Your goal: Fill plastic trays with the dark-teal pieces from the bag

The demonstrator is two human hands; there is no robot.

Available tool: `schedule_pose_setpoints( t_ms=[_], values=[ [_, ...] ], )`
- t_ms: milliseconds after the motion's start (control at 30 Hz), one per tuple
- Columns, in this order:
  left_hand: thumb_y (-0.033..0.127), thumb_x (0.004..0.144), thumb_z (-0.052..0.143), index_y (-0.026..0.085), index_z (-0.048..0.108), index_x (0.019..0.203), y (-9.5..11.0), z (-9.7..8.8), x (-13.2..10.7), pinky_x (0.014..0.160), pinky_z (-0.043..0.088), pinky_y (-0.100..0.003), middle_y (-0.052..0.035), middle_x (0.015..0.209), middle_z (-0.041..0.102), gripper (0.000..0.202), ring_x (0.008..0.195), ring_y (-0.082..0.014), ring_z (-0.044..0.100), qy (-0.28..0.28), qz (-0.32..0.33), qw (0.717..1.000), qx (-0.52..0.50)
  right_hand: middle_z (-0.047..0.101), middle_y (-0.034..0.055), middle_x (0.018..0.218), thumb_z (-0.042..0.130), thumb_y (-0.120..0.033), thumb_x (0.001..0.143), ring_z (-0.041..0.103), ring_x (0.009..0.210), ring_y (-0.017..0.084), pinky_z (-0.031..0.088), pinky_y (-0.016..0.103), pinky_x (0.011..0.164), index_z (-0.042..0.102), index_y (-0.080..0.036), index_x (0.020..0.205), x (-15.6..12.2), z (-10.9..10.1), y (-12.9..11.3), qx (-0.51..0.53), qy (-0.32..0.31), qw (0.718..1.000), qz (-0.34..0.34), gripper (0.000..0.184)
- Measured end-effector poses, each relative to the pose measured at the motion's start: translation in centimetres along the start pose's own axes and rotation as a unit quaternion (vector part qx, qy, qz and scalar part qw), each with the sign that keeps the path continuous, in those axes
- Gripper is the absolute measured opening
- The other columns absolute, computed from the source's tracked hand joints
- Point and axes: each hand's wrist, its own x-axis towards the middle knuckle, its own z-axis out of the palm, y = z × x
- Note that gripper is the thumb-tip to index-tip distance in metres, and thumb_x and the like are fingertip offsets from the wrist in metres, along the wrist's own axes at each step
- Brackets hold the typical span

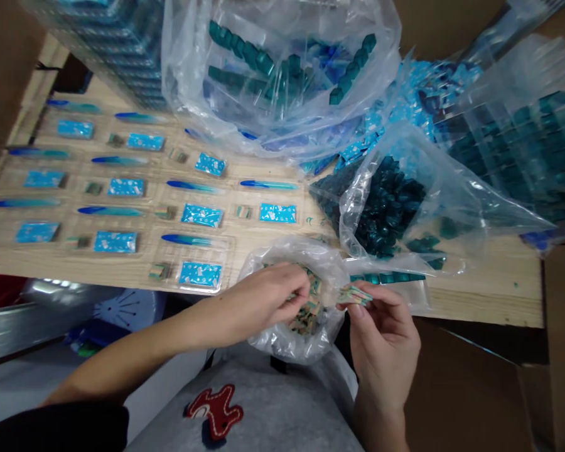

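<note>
Picking out small pieces looks like the step in hand: at the table's [489,285] near edge, the right hand [387,329] pinches thin patterned pieces [356,294] beside a crinkled clear bag [258,341], while the left hand [274,295] curls over its opening, grip impossible to tell; another pick would call for a light, precise pinch. Smooth, shallow plastic trays [175,257] spread toward the left edge

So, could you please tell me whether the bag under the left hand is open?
The bag is open: its mouth is spread wide, showing small pieces inside.
</note>
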Motion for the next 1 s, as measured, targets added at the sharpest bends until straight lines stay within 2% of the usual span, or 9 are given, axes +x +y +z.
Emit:
schedule_pose_setpoints(
  t_ms=[67, 133, 233, 500, 600, 667, 800, 900, 1000],
  values=[
    [0.017, 0.091, 0.051, 0.018, 0.055, 0.083, 0.9, -0.5, -0.3, 0.062, 0.048, -0.022, 0.0009, 0.077, 0.061, 0.009, 0.070, -0.0117, 0.060, 0.100, -0.047, 0.984, -0.140, 0.071, 0.0002, 0.088, 0.075, -0.021, 0.077, 0.065, 0.072, 0.013, 0.056, 0.024, 0.061, 0.070, -0.029, 0.091, -0.1, 0.4, -0.2, 0.040, -0.040, 0.998, 0.026, 0.016],
    [0.015, 0.088, 0.055, 0.019, 0.056, 0.089, 1.7, -0.6, -0.5, 0.062, 0.051, -0.020, 0.0007, 0.082, 0.065, 0.004, 0.074, -0.0108, 0.064, 0.195, -0.068, 0.949, -0.240, 0.069, 0.0001, 0.088, 0.075, -0.025, 0.077, 0.065, 0.073, 0.014, 0.056, 0.023, 0.057, 0.071, -0.030, 0.089, -0.2, 1.0, -0.5, 0.080, -0.089, 0.992, 0.046, 0.014],
    [0.009, 0.084, 0.061, 0.020, 0.059, 0.095, 2.4, 0.0, -0.9, 0.068, 0.054, -0.019, 0.0011, 0.087, 0.069, 0.015, 0.080, -0.0103, 0.067, 0.249, -0.067, 0.919, -0.299, 0.066, -0.0002, 0.092, 0.074, -0.025, 0.078, 0.065, 0.082, 0.015, 0.056, 0.021, 0.056, 0.072, -0.032, 0.091, -0.5, 2.1, -0.8, 0.103, -0.128, 0.985, 0.054, 0.015],
    [0.009, 0.088, 0.059, 0.022, 0.066, 0.095, 2.0, 0.4, -2.0, 0.083, 0.055, -0.024, -0.0009, 0.094, 0.070, 0.016, 0.092, -0.0124, 0.066, 0.252, -0.004, 0.926, -0.280, 0.070, 0.0006, 0.096, 0.071, -0.014, 0.080, 0.066, 0.093, 0.016, 0.057, 0.027, 0.073, 0.071, -0.033, 0.097, -0.9, 2.8, -1.0, 0.008, -0.084, 0.996, -0.029, 0.025],
    [0.017, 0.090, 0.060, 0.023, 0.065, 0.100, 1.8, 0.2, -2.3, 0.086, 0.054, -0.027, -0.0033, 0.098, 0.069, 0.014, 0.096, -0.0143, 0.064, 0.235, 0.029, 0.935, -0.265, 0.072, -0.0005, 0.101, 0.068, -0.011, 0.081, 0.066, 0.099, 0.016, 0.057, 0.030, 0.083, 0.071, -0.033, 0.100, -1.0, 2.8, -1.2, -0.011, -0.083, 0.995, -0.063, 0.029],
    [0.021, 0.087, 0.065, 0.023, 0.063, 0.106, 1.6, 0.3, -2.4, 0.088, 0.054, -0.029, -0.0043, 0.101, 0.067, 0.019, 0.099, -0.0156, 0.063, 0.227, 0.052, 0.939, -0.252, 0.072, -0.0015, 0.106, 0.066, -0.008, 0.082, 0.067, 0.102, 0.016, 0.057, 0.031, 0.087, 0.071, -0.034, 0.103, -1.1, 2.9, -1.1, -0.015, -0.082, 0.994, -0.076, 0.033],
    [0.012, 0.087, 0.062, 0.023, 0.060, 0.109, 1.3, 0.8, -2.2, 0.088, 0.054, -0.028, -0.0036, 0.099, 0.068, 0.024, 0.098, -0.0148, 0.064, 0.257, 0.087, 0.940, -0.204, 0.072, -0.0022, 0.110, 0.065, -0.004, 0.082, 0.068, 0.102, 0.016, 0.058, 0.031, 0.087, 0.068, -0.034, 0.109, -1.2, 3.1, -0.8, -0.034, -0.087, 0.989, -0.112, 0.041],
    [0.011, 0.088, 0.060, 0.022, 0.060, 0.108, 1.3, 1.1, -2.0, 0.087, 0.054, -0.026, -0.0044, 0.101, 0.068, 0.023, 0.097, -0.0143, 0.065, 0.277, 0.071, 0.934, -0.215, 0.073, -0.0002, 0.107, 0.066, -0.007, 0.081, 0.069, 0.099, 0.018, 0.060, 0.031, 0.084, 0.067, -0.032, 0.113, -1.0, 2.8, -0.5, -0.071, -0.083, 0.987, -0.122, 0.041],
    [0.020, 0.087, 0.063, 0.019, 0.061, 0.110, 1.3, 1.5, -1.7, 0.081, 0.055, -0.026, -0.0070, 0.100, 0.069, 0.024, 0.092, -0.0155, 0.066, 0.262, 0.022, 0.934, -0.241, 0.074, 0.0026, 0.100, 0.068, -0.009, 0.079, 0.071, 0.090, 0.019, 0.060, 0.030, 0.078, 0.070, -0.029, 0.108, 0.1, 1.4, 0.9, -0.113, -0.073, 0.981, -0.141, 0.035]
  ],
)
